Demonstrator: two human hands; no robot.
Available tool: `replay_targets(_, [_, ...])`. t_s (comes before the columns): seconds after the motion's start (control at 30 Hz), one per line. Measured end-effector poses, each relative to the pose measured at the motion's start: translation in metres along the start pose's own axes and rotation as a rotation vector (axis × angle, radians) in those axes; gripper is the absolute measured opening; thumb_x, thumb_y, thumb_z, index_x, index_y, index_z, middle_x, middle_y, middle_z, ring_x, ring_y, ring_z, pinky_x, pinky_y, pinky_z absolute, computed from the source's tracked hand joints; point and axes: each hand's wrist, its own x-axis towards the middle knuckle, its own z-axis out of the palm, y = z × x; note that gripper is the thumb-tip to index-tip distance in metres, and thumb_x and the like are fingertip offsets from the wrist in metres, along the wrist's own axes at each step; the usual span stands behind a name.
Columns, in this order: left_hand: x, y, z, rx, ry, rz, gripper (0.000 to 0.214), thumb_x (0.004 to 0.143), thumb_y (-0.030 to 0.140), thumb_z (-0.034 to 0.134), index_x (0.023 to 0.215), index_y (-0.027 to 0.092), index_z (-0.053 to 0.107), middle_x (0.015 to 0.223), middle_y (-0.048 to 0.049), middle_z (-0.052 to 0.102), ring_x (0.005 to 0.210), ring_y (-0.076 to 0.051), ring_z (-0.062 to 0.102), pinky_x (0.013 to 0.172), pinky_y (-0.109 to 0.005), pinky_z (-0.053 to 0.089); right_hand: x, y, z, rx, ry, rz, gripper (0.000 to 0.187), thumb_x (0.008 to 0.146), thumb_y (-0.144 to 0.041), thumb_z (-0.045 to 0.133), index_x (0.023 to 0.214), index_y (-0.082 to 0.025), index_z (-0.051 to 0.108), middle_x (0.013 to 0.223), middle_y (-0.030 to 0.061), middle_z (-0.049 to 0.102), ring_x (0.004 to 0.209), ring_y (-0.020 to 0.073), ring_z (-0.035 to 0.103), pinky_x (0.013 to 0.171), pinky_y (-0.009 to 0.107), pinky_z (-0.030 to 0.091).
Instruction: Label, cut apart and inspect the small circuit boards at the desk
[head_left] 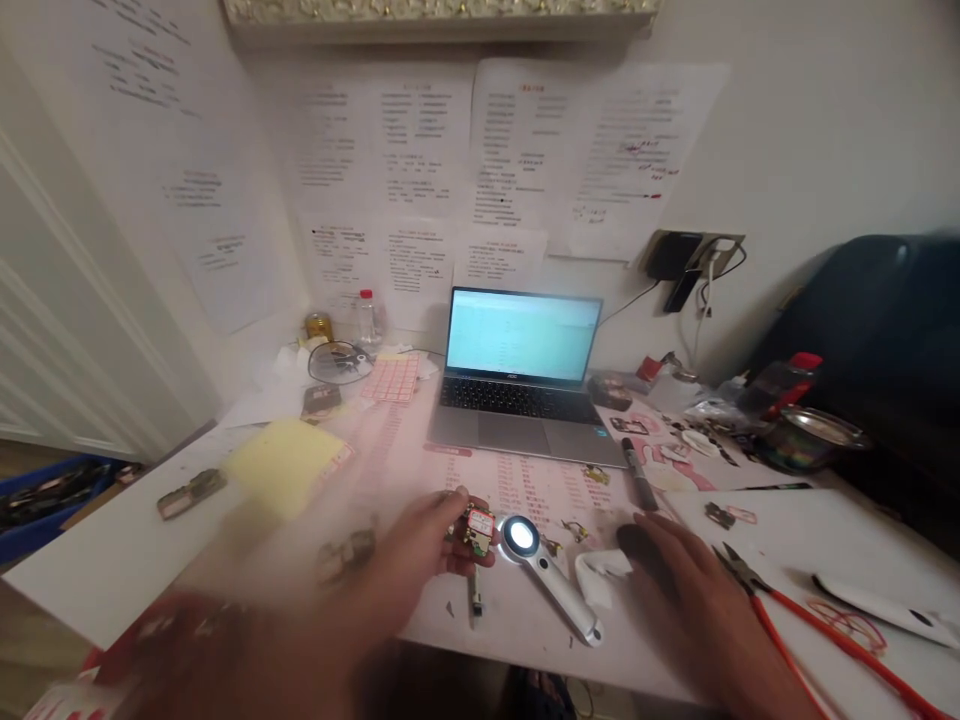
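My left hand is closed around a small circuit board with a red label, held just above the desk near its front edge. Right beside the board lies a white lighted magnifier, its lamp on. My right hand rests palm down on the desk to the right of the magnifier, over a dark object and next to a piece of white tissue. Its fingers are partly blurred and look loosely curved.
An open laptop stands at the desk's middle back. Red-handled pliers lie at the right, a steel bowl behind them. A yellow pad, another board, small parts and bottles lie at the left.
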Motion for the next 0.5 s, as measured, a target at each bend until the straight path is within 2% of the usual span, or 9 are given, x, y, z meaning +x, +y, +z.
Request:
replay_targets(0.2, [-0.0016,0.0028,0.0035,0.002,-0.006,-0.023,0.041,0.091,0.05,0.071,0.107,0.013,0.072,0.093,-0.0143,0.082,0.07,-0.019,0.076,0.063,-0.026,0.053,-0.0013,-0.0093,-0.005,-0.046,0.056,-0.03,0.044,0.103,-0.048,0.048,0.134,-0.018,0.059,0.134,0.02,0.068,0.12,0.0372,0.071,0.101,0.055,0.061])
replay_targets(0.3, [-0.0008,0.0019,0.0034,0.014,-0.002,-0.014,0.039,0.093,0.05,0.069,0.105,0.013,0.072,0.093,-0.0142,0.082,0.07,-0.019,0.076,0.063,-0.026,0.052,-0.0045,-0.0085,-0.0051,-0.031,0.064,0.005,0.039,0.103,-0.046,0.048,0.129,-0.021,0.063,0.128,0.0179,0.071,0.115,0.0354,0.073,0.099,0.055,0.062])
replay_targets(0.5, [0.0014,-0.0022,0.0039,0.036,-0.024,0.009,0.044,0.089,0.055,0.071,0.102,0.013,0.072,0.094,-0.0138,0.081,0.071,-0.02,0.075,0.065,-0.028,0.052,-0.006,-0.0071,-0.0038,-0.015,0.045,-0.023,0.038,0.106,-0.047,0.047,0.131,-0.024,0.063,0.13,0.0139,0.071,0.114,0.0327,0.074,0.097,0.051,0.063])
